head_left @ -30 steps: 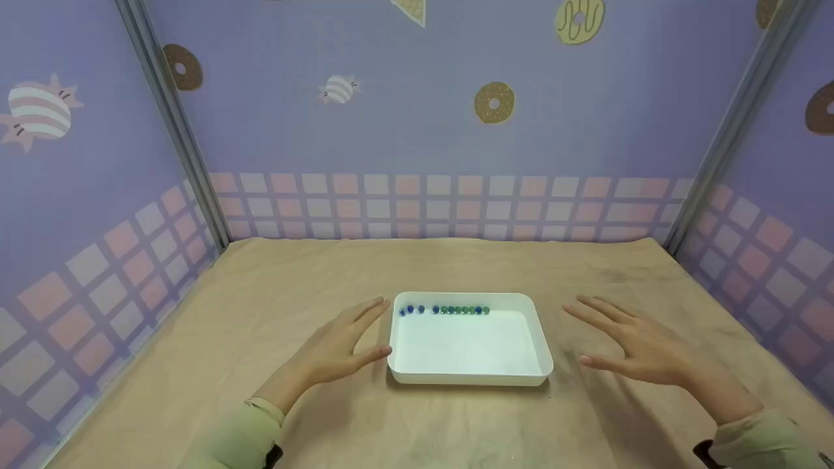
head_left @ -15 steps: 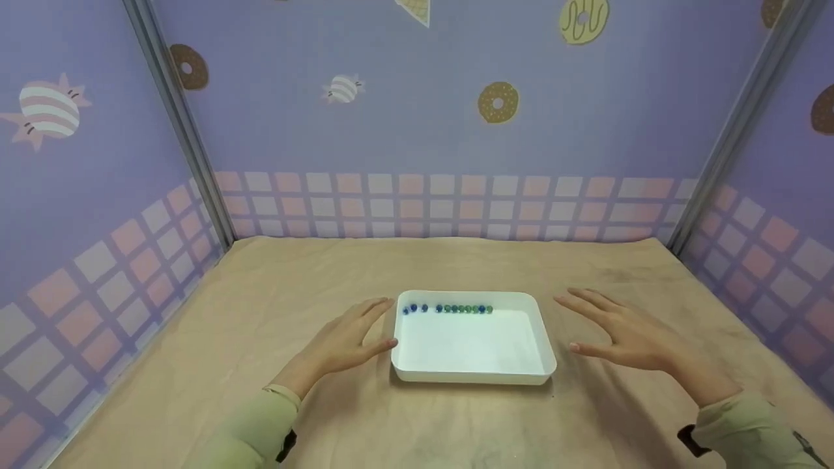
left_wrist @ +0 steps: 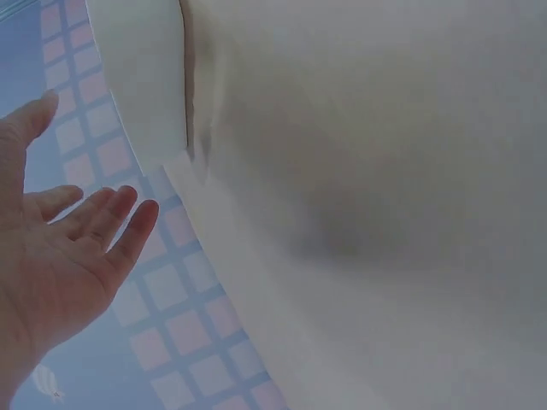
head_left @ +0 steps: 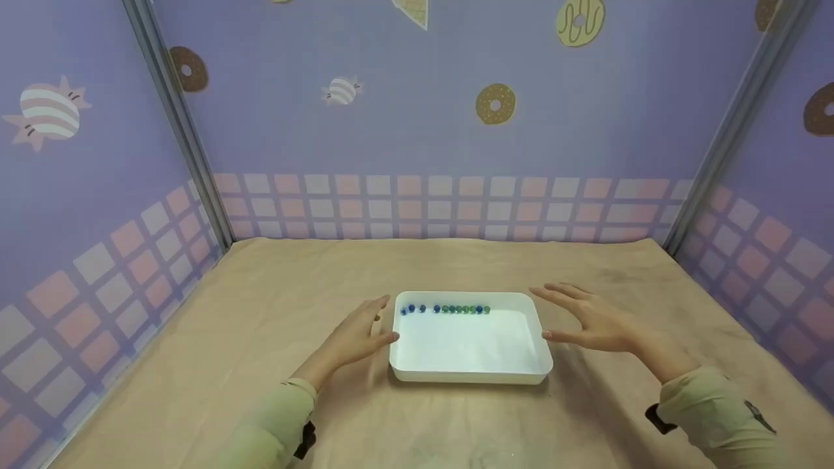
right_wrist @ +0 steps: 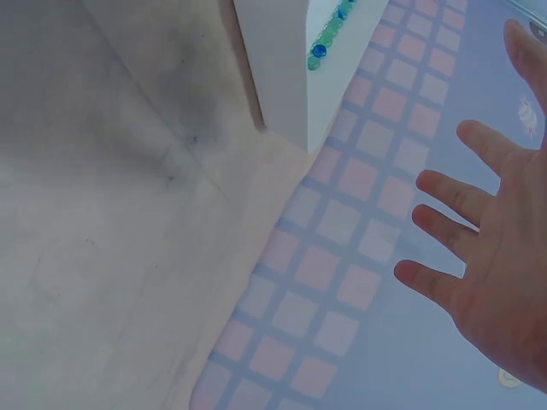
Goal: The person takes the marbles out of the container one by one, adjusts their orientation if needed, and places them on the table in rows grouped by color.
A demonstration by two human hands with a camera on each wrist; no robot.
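A white rectangular tray [head_left: 470, 377] sits on the table in the head view. Along its far inner wall lies a row of small blue and green glass marbles [head_left: 465, 310], with small gaps among the blue ones at the left end. My left hand [head_left: 352, 337] is at the tray's left side, fingers spread and thumb tip overlapping the rim. On the other side, my right hand [head_left: 596, 322] has its fingertips right at the tray's right rim. Both wrist views show straight, parted fingers holding nothing, the left hand [left_wrist: 73, 248] and the right hand [right_wrist: 487, 231] beside the tray wall.
Brown paper [head_left: 313, 273] covers the table. Purple walls with a pink and white tile pattern [head_left: 410, 207] close in the back and both sides, with grey metal posts [head_left: 179, 124] in the corners.
My right hand has moved left, up to the tray's right rim. The left hand has shifted slightly right toward the tray. Tray and marbles keep their places.
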